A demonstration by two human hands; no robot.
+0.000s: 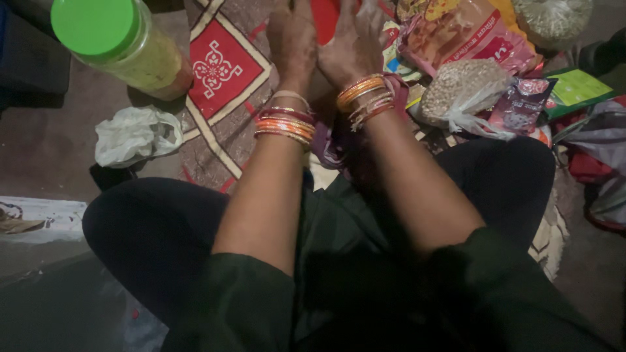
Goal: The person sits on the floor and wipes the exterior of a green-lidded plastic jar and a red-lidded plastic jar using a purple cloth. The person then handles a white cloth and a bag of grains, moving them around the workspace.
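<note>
Bangles ring both wrists of the person sitting cross-legged on the floor. Left hand (291,40) and right hand (350,45) reach forward side by side, almost touching, over a red item (324,16) at the top edge; the fingers run out of view, so I cannot tell whether they grip it. A patterned mat (225,68) lies beneath. A green-lidded jar (120,42) stands left, food packets (466,39) right.

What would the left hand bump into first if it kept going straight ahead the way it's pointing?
Probably the red thing just past the left hand, at the picture's top edge. The fingertips are cut off there, so it may already be touching it.
</note>
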